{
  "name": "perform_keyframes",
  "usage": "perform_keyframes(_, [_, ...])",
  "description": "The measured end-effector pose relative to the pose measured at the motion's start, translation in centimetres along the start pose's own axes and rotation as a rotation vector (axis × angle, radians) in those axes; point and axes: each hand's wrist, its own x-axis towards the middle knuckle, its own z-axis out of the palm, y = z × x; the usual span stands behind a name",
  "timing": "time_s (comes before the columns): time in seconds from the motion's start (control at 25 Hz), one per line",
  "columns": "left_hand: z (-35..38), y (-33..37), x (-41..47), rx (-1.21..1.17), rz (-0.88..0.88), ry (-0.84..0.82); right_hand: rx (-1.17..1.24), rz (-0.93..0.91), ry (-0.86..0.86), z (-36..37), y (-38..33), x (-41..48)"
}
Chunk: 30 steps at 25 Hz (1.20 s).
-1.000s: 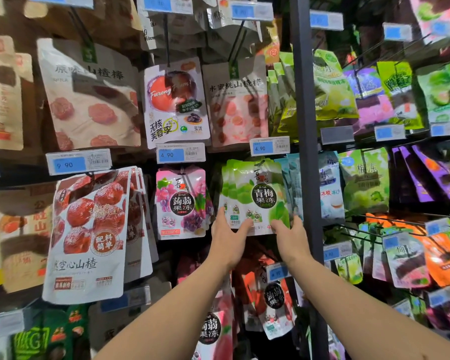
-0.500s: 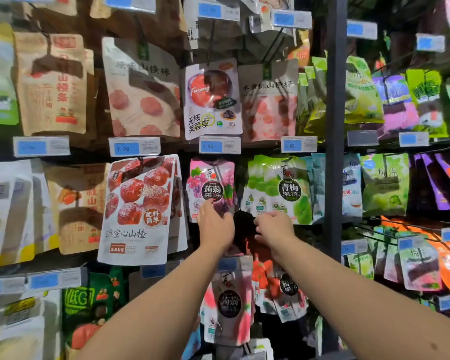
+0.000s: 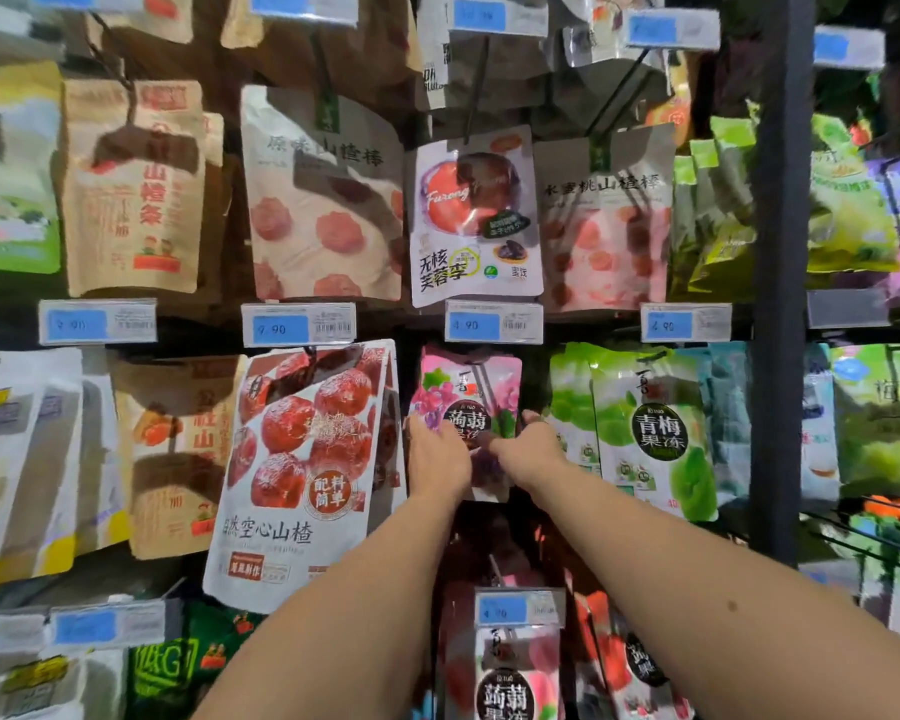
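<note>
Snack wall, pouches hung on pegs in rows. Both arms reach forward and up to the middle row, centre. Pink grape jelly pouch [image 3: 468, 387] hangs on its peg directly under a blue price tag [image 3: 493, 323], between the large hawthorn bag [image 3: 307, 459] on its left and the green plum jelly pouches [image 3: 645, 433] on its right. Left hand [image 3: 437, 459] lies over the pouch's lower left corner, back of the hand toward the camera, fingers pointing up along the left edge; whether they curl behind the pouch cannot be told. Right hand [image 3: 528, 452] grasps the lower right: thumb laid across the front of the pouch, fingertips [image 3: 533, 417] wrapped at its right edge, so the pouch is pinched between them. The two hands nearly meet over the pouch's lower half, hiding it. Upper half with the dark round label shows plainly. Pouch hangs roughly upright. A purple-and-white plum pouch [image 3: 474, 215] hangs in the row above. Dark upright post [image 3: 780, 304] stands to the right of the green pouches. Below the forearms, a second price tag [image 3: 518, 608].
</note>
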Motion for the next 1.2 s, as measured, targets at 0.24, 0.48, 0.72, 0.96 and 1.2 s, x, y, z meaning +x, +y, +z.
perform_keyframes(0.24, [0.9,-0.5,3.3,-0.053,-0.159,0.034,0.048,0.067,0.017,4.6,5.7,9.9])
perform_keyframes(0.48, [1.6,-1.2,4.2,-0.019,-0.161,0.039,0.066,0.072,-0.041,3.4,2.5,7.1])
perform_keyframes(0.72, [2.0,-1.8,4.1,0.083,-0.140,0.037,0.020,0.047,-0.038,2.7,2.1,6.5])
perform_keyframes(0.96, [2.1,-2.0,4.1,0.006,-0.148,0.022,0.052,0.089,-0.063,3.7,3.4,8.1])
perform_keyframes(1.2, [1.2,-1.5,5.0,0.017,-0.208,0.016,0.264,0.092,-0.185,3.4,3.2,6.4])
